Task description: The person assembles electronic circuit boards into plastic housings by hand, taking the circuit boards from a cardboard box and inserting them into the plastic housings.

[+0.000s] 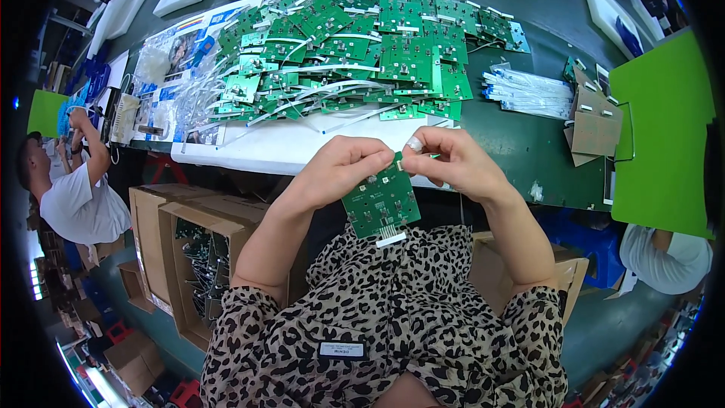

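We hold a green circuit board (377,202) above the lap, before the near edge of the table (513,157). Our left hand (343,168) pinches its upper edge; our right hand (459,164) has its fingertips at the top corner, though we cannot tell what they grasp. Ahead, a heap of boards with white cables (325,60) crowds the tabletop, bundled pale strips (529,91) lie to its right, and an open carton (148,242) stands beside our left forearm.
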`<state>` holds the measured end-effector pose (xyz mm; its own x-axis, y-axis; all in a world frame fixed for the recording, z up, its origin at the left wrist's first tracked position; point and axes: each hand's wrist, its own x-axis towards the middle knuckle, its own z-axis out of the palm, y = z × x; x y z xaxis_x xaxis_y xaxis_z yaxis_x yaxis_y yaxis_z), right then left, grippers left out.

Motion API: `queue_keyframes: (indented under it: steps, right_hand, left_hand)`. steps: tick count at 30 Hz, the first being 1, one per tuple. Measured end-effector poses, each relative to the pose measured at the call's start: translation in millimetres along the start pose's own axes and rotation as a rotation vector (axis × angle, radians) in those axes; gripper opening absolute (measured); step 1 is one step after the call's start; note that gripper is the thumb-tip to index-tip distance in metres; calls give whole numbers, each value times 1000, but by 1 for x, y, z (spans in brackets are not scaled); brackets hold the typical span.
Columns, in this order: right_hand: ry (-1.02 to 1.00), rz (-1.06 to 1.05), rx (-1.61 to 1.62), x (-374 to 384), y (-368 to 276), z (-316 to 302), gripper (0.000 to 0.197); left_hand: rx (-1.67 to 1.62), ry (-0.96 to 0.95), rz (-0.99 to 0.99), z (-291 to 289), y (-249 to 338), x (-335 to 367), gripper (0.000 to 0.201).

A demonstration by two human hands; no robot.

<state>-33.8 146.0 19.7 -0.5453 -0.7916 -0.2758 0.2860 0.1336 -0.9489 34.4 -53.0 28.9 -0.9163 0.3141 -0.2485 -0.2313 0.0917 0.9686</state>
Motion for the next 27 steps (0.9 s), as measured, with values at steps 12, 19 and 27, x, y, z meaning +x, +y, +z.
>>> queue_keyframes:
  steps: [12, 19, 27]
  right_hand:
    - [267, -930, -833, -26, -17, -23, 36]
    - [782, -860, -462, -55, -1, -90, 17]
    - [1085, -527, 282, -123, 63, -136, 21]
  left_hand:
    - [-557, -160, -295, 5, 16, 43, 18]
    - [-241, -298, -425, -4, 48, 175, 43]
    - [-751, 656, -337, -118, 18, 414, 50]
